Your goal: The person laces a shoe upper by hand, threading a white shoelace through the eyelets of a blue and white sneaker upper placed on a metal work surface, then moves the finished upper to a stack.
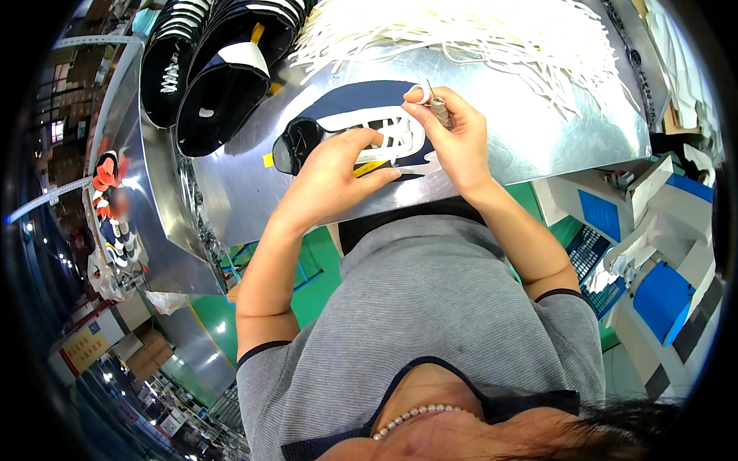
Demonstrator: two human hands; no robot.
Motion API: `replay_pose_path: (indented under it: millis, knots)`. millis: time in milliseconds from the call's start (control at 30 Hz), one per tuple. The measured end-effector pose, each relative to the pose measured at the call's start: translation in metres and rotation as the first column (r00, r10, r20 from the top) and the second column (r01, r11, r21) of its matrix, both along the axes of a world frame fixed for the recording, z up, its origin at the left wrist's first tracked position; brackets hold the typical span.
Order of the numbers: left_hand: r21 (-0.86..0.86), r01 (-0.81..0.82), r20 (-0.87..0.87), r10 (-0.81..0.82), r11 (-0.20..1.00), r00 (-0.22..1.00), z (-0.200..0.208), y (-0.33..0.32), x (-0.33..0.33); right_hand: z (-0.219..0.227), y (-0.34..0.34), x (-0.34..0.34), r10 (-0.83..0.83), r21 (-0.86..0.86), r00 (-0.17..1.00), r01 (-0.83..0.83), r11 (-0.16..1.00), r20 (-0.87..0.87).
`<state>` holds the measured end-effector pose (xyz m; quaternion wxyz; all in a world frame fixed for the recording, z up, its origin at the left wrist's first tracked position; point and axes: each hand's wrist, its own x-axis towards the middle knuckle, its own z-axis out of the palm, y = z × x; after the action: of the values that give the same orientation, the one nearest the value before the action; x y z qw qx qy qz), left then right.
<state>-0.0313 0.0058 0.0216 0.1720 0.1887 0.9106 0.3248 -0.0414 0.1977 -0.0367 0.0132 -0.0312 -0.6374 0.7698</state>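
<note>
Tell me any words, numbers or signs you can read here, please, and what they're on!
None can be read clearly.
Yellow label on the navy-and-white shoe upper, by the left hand: its dark marks are too small to read.
Red-and-yellow sign at the lower left: its writing is too small and blurred to read.
</note>
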Motion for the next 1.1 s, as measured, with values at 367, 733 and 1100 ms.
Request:
replay_pose_path:
  millis: [367, 733, 1100]
  knots:
    - [-0.072, -0.154, -0.131, 0.144, 0.985, 0.981, -0.016, 0.014, 0.006, -0.013, -0.002, -0.005, -0.036, 0.111, 0.977, 0.061, 0.992, -0.212]
    - [-0.088, -0.168, -0.252, 0.141, 0.982, 0.957, -0.02, 0.017, 0.009, 0.009, 0.034, 0.054, 0.346, 0.522, 0.936, -0.323, 0.789, 0.056]
    - [-0.023, -0.131, -0.296, 0.118, 0.991, 0.948, -0.026, 0.017, 0.012, -0.003, 0.031, 0.049, 0.36, 0.585, 0.933, -0.301, 0.753, 0.016]
